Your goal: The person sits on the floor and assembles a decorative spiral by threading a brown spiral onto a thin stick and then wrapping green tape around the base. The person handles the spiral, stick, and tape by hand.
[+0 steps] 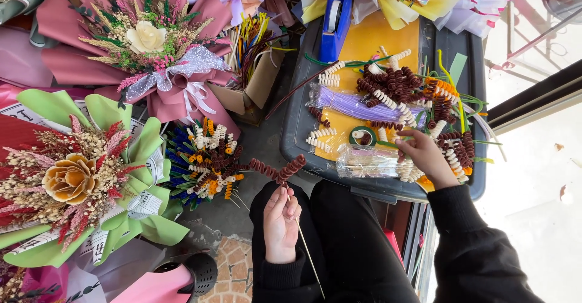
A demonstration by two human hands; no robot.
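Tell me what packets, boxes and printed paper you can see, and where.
Clear packet: tray front, by right hand, long, see-through.
Purple packet: tray middle, clear wrap, purple stems.
Cardboard box: left of tray, brown, open, holding coloured sticks.
Printed paper: bouquet wrap, far left, white with black print.

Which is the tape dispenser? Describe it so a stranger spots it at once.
Start at the dark grey lid serving as a work surface at upper right, with a yellow sheet lying on it. At the sheet's far left corner stands the tape dispenser. It is solid bright blue with a white roll, unlike the coiled brown and cream pipe-cleaner pieces nearby.
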